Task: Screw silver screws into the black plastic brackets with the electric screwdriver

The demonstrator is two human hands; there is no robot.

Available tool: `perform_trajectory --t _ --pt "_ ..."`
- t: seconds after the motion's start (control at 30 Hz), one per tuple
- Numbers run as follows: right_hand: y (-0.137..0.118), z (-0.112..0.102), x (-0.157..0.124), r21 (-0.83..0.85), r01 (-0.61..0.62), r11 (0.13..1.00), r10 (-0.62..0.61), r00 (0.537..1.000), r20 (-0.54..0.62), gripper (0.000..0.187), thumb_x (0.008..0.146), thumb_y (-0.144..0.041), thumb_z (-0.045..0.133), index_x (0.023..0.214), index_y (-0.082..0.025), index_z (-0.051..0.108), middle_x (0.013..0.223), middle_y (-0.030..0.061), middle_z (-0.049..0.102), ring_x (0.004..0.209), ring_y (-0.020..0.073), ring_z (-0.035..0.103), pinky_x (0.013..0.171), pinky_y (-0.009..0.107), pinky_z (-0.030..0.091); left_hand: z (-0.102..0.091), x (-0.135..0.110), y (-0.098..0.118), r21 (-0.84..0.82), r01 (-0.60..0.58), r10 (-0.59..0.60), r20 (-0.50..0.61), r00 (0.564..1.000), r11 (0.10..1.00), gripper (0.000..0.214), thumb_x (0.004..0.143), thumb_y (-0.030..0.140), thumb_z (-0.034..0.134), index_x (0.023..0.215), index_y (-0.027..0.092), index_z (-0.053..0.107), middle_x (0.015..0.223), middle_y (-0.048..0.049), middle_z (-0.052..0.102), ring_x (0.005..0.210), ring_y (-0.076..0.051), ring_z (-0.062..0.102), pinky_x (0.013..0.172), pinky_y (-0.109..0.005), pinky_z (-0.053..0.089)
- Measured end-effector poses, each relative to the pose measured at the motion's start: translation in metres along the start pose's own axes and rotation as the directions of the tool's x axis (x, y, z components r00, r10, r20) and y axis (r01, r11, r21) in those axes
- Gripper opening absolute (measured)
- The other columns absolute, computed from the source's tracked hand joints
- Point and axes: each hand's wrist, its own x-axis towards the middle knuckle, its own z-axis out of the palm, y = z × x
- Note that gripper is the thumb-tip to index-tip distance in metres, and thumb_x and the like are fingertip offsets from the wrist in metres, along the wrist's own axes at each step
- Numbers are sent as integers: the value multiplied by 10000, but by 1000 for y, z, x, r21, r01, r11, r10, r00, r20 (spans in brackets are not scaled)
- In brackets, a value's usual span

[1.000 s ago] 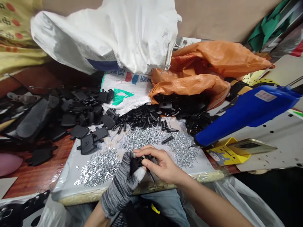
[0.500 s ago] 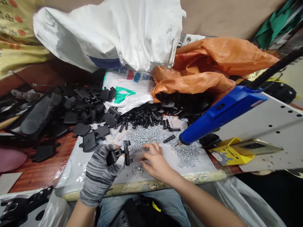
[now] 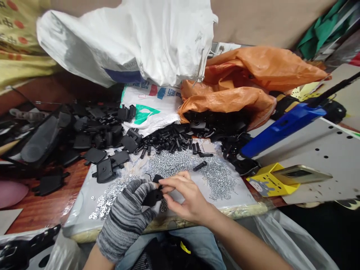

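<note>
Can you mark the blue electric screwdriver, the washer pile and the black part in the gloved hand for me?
Blue electric screwdriver (image 3: 282, 127): head view, on its blue body.
Washers (image 3: 104, 202): head view, on the middle of the pile.
Black plastic part (image 3: 153, 197): head view, on its exposed middle.

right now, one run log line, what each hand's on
left hand: holds black plastic part | right hand: fingertips at same part | nearby: steel washers, steel screws

My left hand (image 3: 126, 219) wears a grey-and-black striped knit glove (image 3: 120, 234) beside a matte black plastic part (image 3: 153, 197). Past it I see an orange woven sack (image 3: 227, 99), a blue plastic tool (image 3: 282, 129), and a white sack (image 3: 149, 101) printed green, red and blue.
</note>
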Motion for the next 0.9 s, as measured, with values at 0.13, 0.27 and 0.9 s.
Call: perform_trajectory --t 0.13,0.27,0.9 --pt "2 0 -6 -19 -46 999 44 993 -106 439 885 -106 557 1291 -257 487 891 -6 740 894 190 665 895 388 413 1 7 0 -55 12 -11 21 1000 998 337 758 262 641 1085 268 718 1057 -31 744 946 -230 706 910 -386 576" --pt "17 -3 -8 -89 -222 971 208 968 -144 310 906 -142 568 1203 -230 556 972 23 733 954 205 644 894 391 427 2 17 -5 -41 102 -101 25 995 994 419 680 164 626 1082 248 711 1029 -38 745 926 -244 702 896 -408 578" --pt "15 3 5 -10 -1 1000 1 997 -79 268 845 -98 582 1087 -212 576 880 17 704 815 172 644 786 342 488 1 13 -1 21 -21 20 58 998 1000 284 761 188 626 1025 232 717 961 -43 734 845 -206 708 799 -344 596"
